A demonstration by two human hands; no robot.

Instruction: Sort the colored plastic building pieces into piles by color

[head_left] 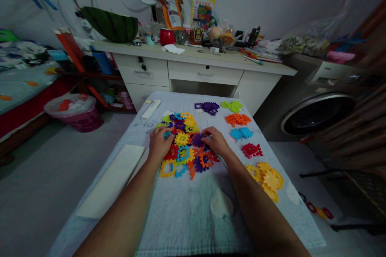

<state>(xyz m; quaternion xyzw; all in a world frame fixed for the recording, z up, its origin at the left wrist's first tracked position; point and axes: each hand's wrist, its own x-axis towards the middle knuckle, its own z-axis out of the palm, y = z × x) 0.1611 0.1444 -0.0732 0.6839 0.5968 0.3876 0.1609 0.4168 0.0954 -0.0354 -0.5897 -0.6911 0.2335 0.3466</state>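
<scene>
A mixed heap of flat plastic interlocking tiles (183, 144) in many colours lies in the middle of a small table covered with a light cloth (187, 204). My left hand (159, 144) rests on the heap's left side, fingers curled over tiles. My right hand (215, 140) lies on the heap's right side, fingertips pinching at a purple tile (198, 139). To the right sit sorted groups: purple tiles (208, 107), green tiles (232, 106), orange tiles (238, 119), blue tiles (241, 133), red tiles (251, 150) and yellow tiles (267, 177).
A white flat box (111, 180) lies at the table's left edge, and a small white stick-shaped item (150, 109) at the far left corner. Behind stands a cluttered white desk (205, 68), with a washing machine (316, 108) on the right, and a pink bin (75, 111) and a bed on the left.
</scene>
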